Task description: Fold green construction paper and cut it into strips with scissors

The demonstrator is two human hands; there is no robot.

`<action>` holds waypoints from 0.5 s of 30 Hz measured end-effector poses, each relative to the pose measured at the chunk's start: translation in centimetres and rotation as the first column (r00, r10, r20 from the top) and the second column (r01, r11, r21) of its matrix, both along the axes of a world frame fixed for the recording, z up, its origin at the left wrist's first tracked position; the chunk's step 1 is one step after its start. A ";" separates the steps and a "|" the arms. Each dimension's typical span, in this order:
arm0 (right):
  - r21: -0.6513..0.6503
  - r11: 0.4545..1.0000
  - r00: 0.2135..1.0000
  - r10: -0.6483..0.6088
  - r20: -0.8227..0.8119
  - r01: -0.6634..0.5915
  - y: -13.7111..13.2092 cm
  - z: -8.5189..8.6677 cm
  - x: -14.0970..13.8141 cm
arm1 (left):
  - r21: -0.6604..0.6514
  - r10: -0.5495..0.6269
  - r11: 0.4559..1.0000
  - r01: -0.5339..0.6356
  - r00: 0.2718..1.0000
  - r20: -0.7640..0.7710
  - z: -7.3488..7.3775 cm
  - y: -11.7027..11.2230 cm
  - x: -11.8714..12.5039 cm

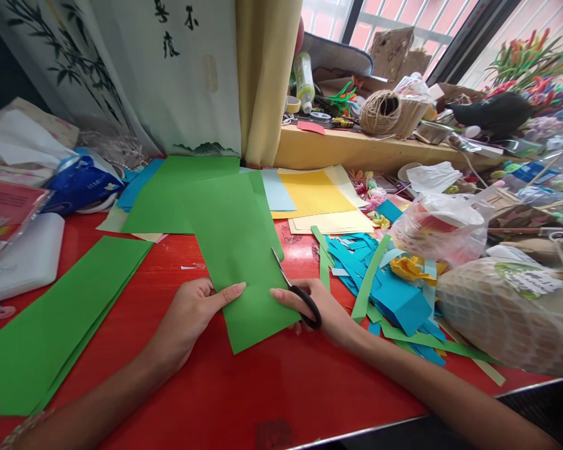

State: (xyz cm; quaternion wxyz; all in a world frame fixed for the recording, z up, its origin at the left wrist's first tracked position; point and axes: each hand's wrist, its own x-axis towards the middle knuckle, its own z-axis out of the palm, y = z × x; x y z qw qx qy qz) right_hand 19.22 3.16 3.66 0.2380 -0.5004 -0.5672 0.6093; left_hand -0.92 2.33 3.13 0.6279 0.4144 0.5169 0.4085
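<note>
A sheet of green paper (244, 250) is held up over the red table (178, 400), its near corner pointing toward me. My left hand (197, 312) pinches its left edge, thumb on top and fingers behind. In my right hand (319, 309) is a pair of scissors (307, 300) with black handles. The thumb of that hand also lies on the paper's right edge. One scissor blade shows over the right edge; the other blade is hidden. Folded green paper (65, 319) lies at the left, and more green sheets (169, 194) lie behind the held one.
Blue and green paper scraps (380, 281) are heaped at the right, beside a netted bundle (511, 312) and a clear plastic bag (441, 225). Yellow paper (316, 190) lies at the back. A blue tissue pack (84, 181) sits at the left. Twine (379, 114) rests on the sill.
</note>
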 end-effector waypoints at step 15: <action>0.082 0.996 0.999 -0.022 0.033 0.019 0.0 -0.4 0.0 | -0.030 -0.047 0.998 0.047 0.999 -0.018 0.4 -0.1 0.1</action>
